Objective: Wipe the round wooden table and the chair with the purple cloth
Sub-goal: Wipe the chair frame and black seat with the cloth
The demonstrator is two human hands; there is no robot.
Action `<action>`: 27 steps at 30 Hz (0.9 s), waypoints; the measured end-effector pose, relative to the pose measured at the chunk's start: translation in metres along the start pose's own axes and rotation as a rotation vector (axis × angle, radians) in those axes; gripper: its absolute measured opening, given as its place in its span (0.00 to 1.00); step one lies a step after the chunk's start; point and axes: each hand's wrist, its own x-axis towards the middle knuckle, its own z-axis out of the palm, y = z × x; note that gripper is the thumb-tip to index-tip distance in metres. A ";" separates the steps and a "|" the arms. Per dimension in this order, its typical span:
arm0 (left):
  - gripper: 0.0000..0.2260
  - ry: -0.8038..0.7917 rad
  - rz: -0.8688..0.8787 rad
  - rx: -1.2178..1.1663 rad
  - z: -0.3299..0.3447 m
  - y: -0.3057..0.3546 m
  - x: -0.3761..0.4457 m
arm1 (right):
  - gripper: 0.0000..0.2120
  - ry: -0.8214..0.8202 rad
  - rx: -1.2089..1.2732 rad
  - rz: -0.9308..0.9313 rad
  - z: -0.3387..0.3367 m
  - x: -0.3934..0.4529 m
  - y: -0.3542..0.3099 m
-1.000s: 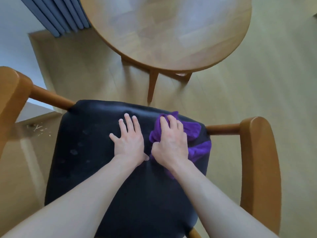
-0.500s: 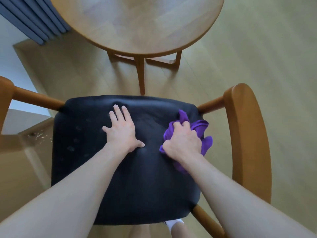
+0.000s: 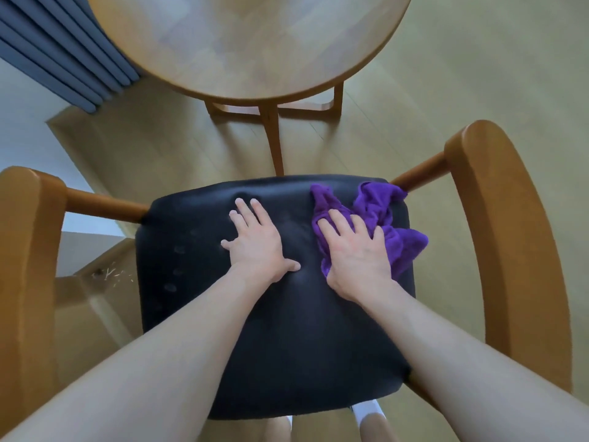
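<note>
Purple cloth (image 3: 382, 215) lay bunched at far right corner of chair seat (image 3: 271, 330), near right armrest (image 3: 510, 250); judged soft, light, prone to bunching; press flat from above. Right hand (image 3: 357, 253) pressed it, fingers straight, slightly apart. Left hand (image 3: 255, 244) lay flat on seat beside cloth, fingers spread. Round table (image 3: 248, 43) stood beyond seat.

Soft, even daylight fills the scene. A pale sheen lies across the round wooden table (image 3: 248, 43), and its legs cast faint shadows on the light wooden floor (image 3: 478, 90). Wide-angle distortion bends the edges; focus is slightly soft.
</note>
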 end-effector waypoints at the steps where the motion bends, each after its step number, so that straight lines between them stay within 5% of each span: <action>1: 0.69 0.001 0.004 0.010 0.000 0.000 0.000 | 0.39 -0.009 0.039 0.086 -0.001 -0.003 0.005; 5: 0.69 0.002 0.016 0.037 0.002 0.000 -0.001 | 0.43 -0.032 0.401 0.446 -0.020 0.022 -0.010; 7: 0.67 0.016 0.018 0.042 0.004 -0.001 0.000 | 0.40 0.033 0.443 0.450 -0.027 0.033 -0.037; 10: 0.51 0.097 0.053 0.043 0.009 -0.006 0.003 | 0.37 0.065 0.214 0.013 -0.012 0.020 -0.067; 13: 0.60 0.064 0.071 0.033 0.008 -0.012 0.001 | 0.37 0.044 0.030 -0.284 -0.004 0.009 -0.043; 16: 0.67 0.018 0.058 0.040 0.002 -0.014 -0.003 | 0.31 0.122 -0.013 -0.020 -0.010 0.019 0.000; 20: 0.61 0.126 0.249 0.159 0.000 0.001 -0.005 | 0.29 0.036 0.402 0.605 -0.026 0.036 0.047; 23: 0.60 0.076 0.437 0.098 -0.003 0.028 0.001 | 0.34 -0.003 0.386 0.492 -0.033 0.047 0.047; 27: 0.63 -0.017 0.434 0.105 -0.003 0.045 0.009 | 0.35 0.000 0.196 0.467 -0.020 0.022 0.027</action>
